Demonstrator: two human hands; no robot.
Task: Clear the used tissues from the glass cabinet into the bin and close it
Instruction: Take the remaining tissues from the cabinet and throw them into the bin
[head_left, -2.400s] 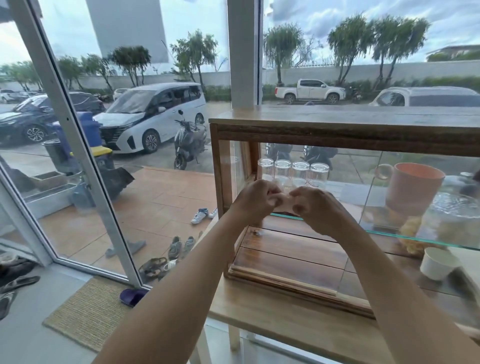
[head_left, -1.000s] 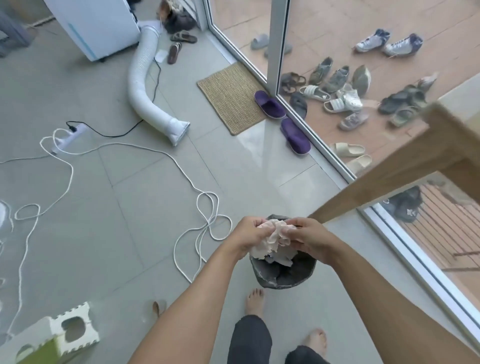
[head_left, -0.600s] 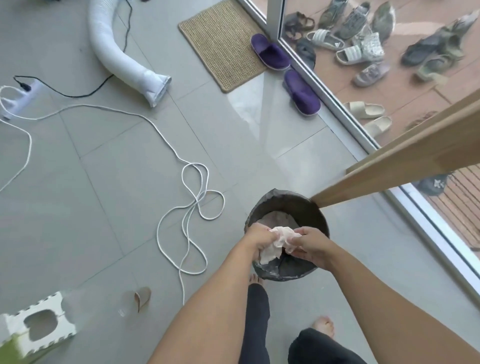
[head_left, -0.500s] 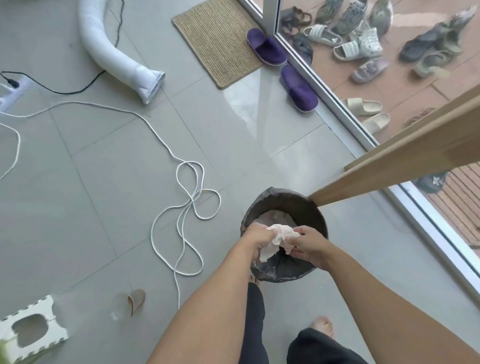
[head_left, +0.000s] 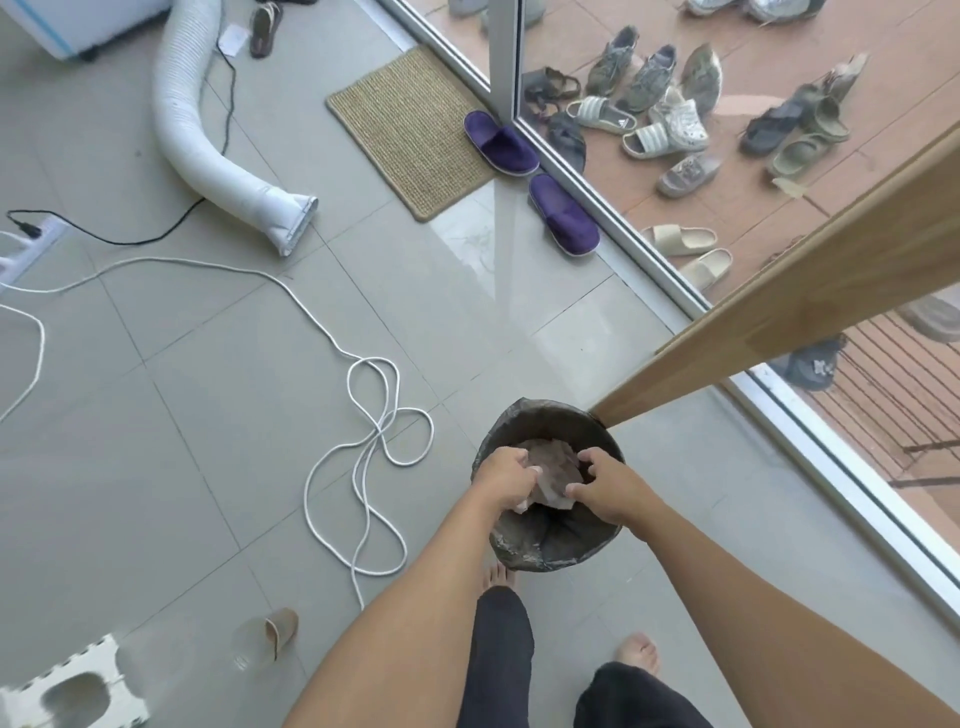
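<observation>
Two hands (head_left: 556, 486) over bin (head_left: 550, 543); tissues (head_left: 551, 470) crumpled, seemingly greyish.

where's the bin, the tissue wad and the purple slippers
bin (head_left: 540, 550) head view, near rim of the black liner
tissue wad (head_left: 554, 470) head view, its crumpled middle inside the bin
purple slippers (head_left: 563, 215) head view, toe of the nearer one

Both bare forearms reach forward and down, converging. Left hand (head_left: 501, 480) — knuckles up, fingers curled inward. Right hand (head_left: 602, 488) — fingers spread and bent, tips pointing toward the left hand, close but apart.
</observation>
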